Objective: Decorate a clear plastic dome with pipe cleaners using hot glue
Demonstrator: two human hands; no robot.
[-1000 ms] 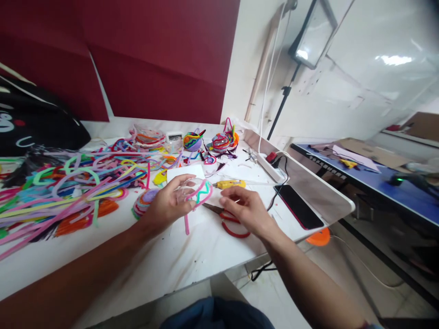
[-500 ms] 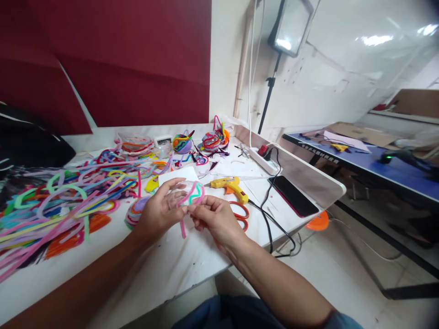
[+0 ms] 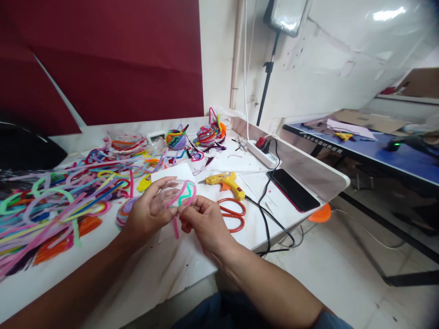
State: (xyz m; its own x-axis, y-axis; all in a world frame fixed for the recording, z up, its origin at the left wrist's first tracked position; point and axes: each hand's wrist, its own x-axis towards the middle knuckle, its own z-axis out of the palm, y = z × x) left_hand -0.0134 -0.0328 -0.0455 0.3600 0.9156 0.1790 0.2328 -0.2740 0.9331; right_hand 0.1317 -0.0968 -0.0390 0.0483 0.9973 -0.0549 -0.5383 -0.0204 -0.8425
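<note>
At a white worktable (image 3: 161, 274), seen from my remote seat, my left hand (image 3: 146, 208) cups a rounded shell of clear plastic (image 3: 164, 194), fingers curled part-open around its side. Toward the right, the shell wears a pink fuzzy strip bent into a loop (image 3: 190, 184), with a green fuzzy zigzag (image 3: 185, 195) inside it. My right hand (image 3: 206, 221) meets the lower edge, thumb and fingertips bunched; whether they have closed on anything, I cannot tell. I judge the work to be at an early stage: one patch of trim is in place, a loose pink end (image 3: 176, 228) hangs below, and the clear surface nearest the left palm looks bare. Beyond both hands, a purple ball banded in bright strips (image 3: 177, 142) suggests a fuller covering. Just past the right hand lie a yellow glue gun (image 3: 230, 179) and orange-handled scissors (image 3: 236, 215); left of the left hand spread multicoloured fuzzy stems (image 3: 65, 201).
</note>
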